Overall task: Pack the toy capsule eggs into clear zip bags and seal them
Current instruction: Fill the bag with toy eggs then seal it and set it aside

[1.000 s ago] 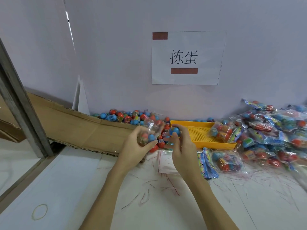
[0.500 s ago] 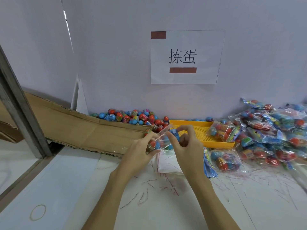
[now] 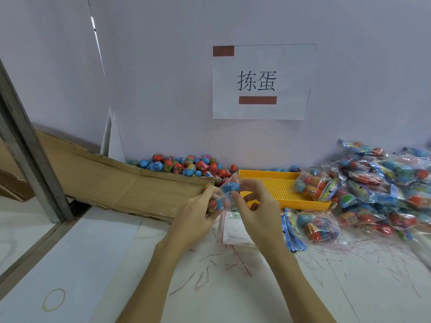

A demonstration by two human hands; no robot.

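Clear bag (image 3: 222, 197) of eggs held above the worktop (image 3: 233, 287), gripped by left hand (image 3: 198, 213), right hand (image 3: 254, 206) pinching its mouth. Best press along the zip evenly, keeping eggs below the seal.

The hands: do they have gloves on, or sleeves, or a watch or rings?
No gloves. The left hand and the right hand are both bare, and both forearms are bare right down to the bottom edge of the picture, so no sleeves show. No watch, bracelet or ring can be seen from the back of the hands.
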